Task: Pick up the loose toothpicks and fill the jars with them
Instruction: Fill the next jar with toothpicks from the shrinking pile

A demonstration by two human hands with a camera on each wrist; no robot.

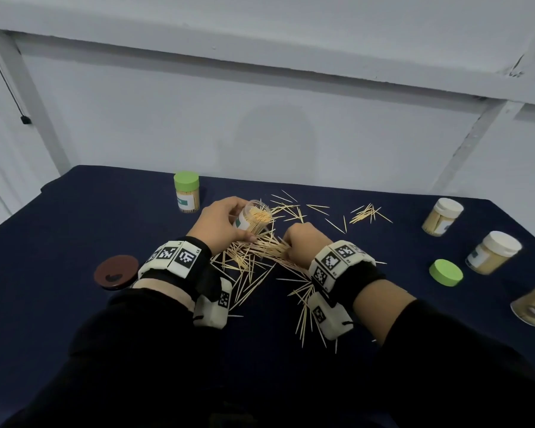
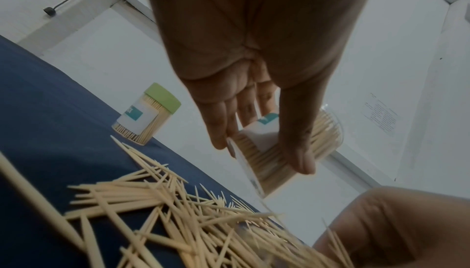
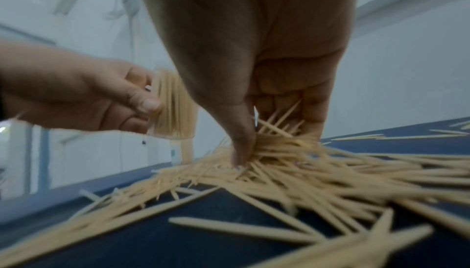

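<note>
The person's left hand grasps an open clear plastic jar with a white-and-teal label, thumb on one side and fingers on the other, and holds it lifted and tilted so that its mouth faces the right hand; this probably keeps the opening near the supply and shortens each transfer. The jar already looks nearly full of upright toothpicks.

The right hand is clenched around a bunch of pale wooden toothpicks at the top of the loose heap on the dark blue tablecloth. The right wrist view shows thumb and fingers closing from both sides, which seems meant to gather many sticks in line, not one by one.

Loose toothpicks remain scattered between and below both wrists, with a smaller cluster farther off to the right.

A closed green-lidded jar stands behind the left hand. Two white-lidded jars stand at the right edge, apparently finished and set aside. A loose green lid lies near them, likely waiting for the open jar, and a brown round lid lies beside the left wrist.
</note>
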